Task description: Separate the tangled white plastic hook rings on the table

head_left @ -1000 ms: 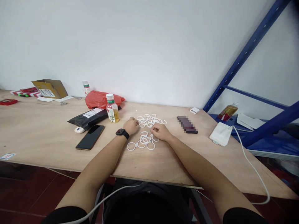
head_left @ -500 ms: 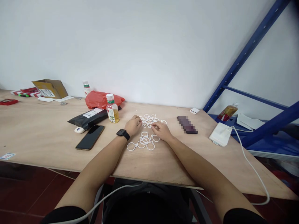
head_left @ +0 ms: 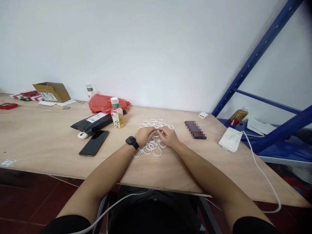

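Two groups of white plastic rings lie on the wooden table (head_left: 48,139): a loose pile (head_left: 156,123) farther away and a linked cluster (head_left: 149,149) nearer me. My left hand (head_left: 145,134), with a black watch on its wrist, and my right hand (head_left: 168,136) meet between the two groups. Both have their fingers curled and pinched together over a white ring at the fingertips. The ring itself is mostly hidden by the fingers.
Left of my hands lie a black phone (head_left: 94,143), a yellow drink bottle (head_left: 117,113), a black parcel (head_left: 94,122), a red bag (head_left: 104,103) and a cardboard box (head_left: 51,91). To the right sit a dark blurred object (head_left: 195,129), a white charger (head_left: 230,139) with its cable, and blue shelving (head_left: 268,39).
My left hand moved right and toward me from the far pile, meeting my right hand, which stayed nearly still. Both now pinch together above the nearer cluster.
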Tool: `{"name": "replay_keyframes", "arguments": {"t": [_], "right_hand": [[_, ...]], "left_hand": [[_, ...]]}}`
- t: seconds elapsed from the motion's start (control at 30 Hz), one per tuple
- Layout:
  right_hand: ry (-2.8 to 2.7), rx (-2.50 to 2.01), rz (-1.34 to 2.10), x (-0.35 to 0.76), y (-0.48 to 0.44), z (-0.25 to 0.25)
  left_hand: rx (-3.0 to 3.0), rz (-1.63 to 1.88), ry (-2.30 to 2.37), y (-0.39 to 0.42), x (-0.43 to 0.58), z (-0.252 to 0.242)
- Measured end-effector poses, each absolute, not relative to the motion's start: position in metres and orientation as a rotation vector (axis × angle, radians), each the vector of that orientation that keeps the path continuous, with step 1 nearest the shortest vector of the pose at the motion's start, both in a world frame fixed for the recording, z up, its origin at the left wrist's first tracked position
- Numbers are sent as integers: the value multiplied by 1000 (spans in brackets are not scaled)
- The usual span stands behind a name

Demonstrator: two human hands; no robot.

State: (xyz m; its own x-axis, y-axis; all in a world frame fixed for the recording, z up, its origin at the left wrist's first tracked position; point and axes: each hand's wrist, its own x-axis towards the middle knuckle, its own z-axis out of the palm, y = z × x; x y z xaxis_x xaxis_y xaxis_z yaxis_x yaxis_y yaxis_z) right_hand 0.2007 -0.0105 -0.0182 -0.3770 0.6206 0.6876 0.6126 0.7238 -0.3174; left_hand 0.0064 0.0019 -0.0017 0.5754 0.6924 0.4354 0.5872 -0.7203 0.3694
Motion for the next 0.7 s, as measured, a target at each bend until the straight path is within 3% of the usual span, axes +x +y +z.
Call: {"name": "replay_keyframes", "arguments": {"t": [0.7], "right_hand": [[-1919, -1073, 166, 196, -9, -22]], "left_hand": [[2510, 874, 1038, -2, 9, 1]]}}
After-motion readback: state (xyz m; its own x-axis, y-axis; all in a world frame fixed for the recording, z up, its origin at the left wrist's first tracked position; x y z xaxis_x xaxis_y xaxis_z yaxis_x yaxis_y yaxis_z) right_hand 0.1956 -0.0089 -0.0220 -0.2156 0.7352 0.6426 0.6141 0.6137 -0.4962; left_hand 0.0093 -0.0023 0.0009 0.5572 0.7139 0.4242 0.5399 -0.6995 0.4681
